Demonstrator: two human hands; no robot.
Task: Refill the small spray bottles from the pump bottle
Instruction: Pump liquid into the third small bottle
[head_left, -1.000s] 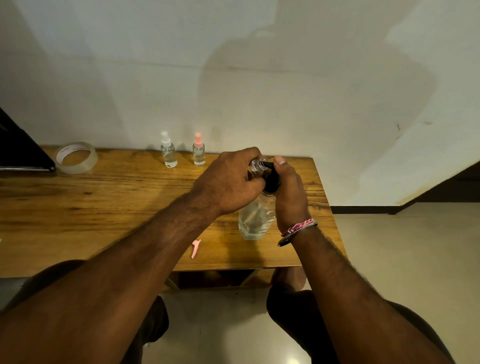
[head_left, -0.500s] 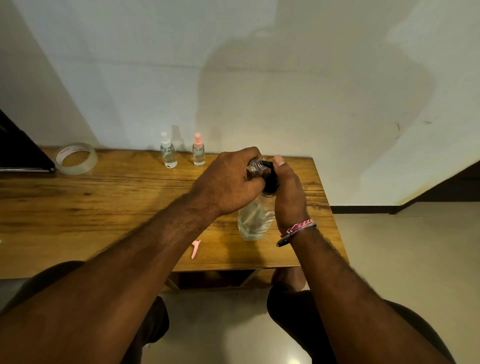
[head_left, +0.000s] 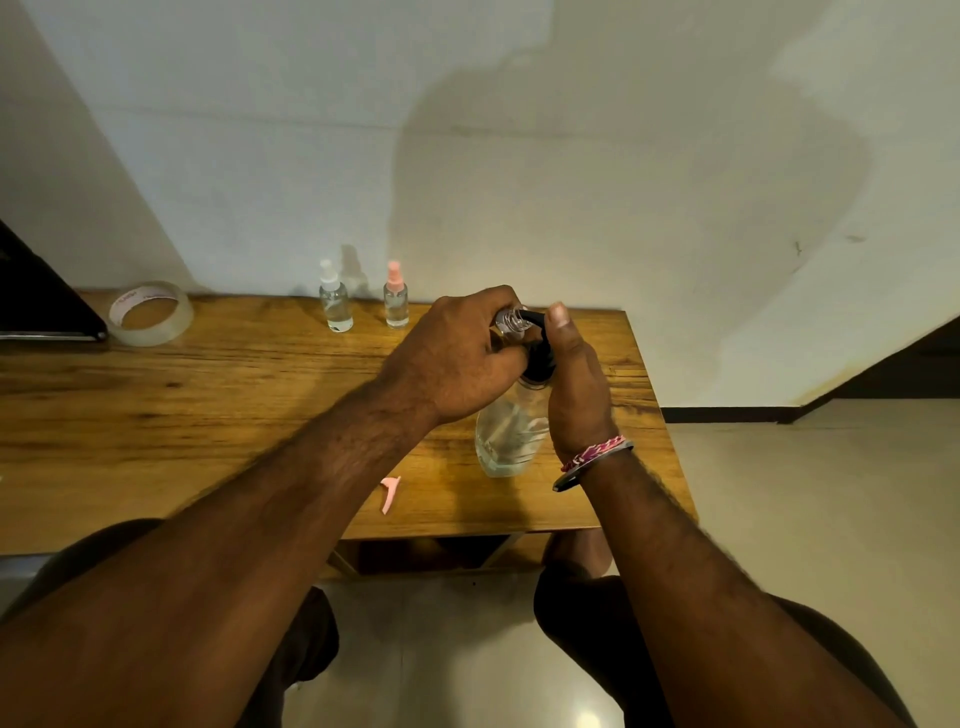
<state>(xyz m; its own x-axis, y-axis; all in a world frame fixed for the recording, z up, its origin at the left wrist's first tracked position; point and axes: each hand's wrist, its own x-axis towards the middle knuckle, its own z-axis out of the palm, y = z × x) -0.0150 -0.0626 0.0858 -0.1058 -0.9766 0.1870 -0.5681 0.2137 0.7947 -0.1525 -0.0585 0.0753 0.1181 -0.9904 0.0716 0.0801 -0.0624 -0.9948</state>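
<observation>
A dark flat object (head_left: 41, 296) lies at the far left edge of the desk (head_left: 208, 405). Just beside it, a roll of clear tape (head_left: 150, 313) lies flat near the wall. Further right, two small spray bottles stand upright at the back edge of the desk, close together but apart: one with a white cap (head_left: 335, 299) and one with a pink cap (head_left: 396, 296). Both hold clear liquid. A small pink cap piece (head_left: 388, 492) lies on the desk near the front edge, below the left forearm.

The left hand (head_left: 457, 358) has its grip curled around an uncapped small spray bottle (head_left: 510, 321), whose threaded clear neck shows above the fingers. The neck sits directly against the black spout of the pump bottle (head_left: 511, 436).

The pump bottle stands upright on the right part of the desk, clear-bodied and partly filled, with a black pump head (head_left: 537, 358). The right hand (head_left: 576, 384) has its grip wrapped around the pump head, thumb raised at the top. A pink-and-white bracelet (head_left: 592, 457) sits on the right wrist.
</observation>
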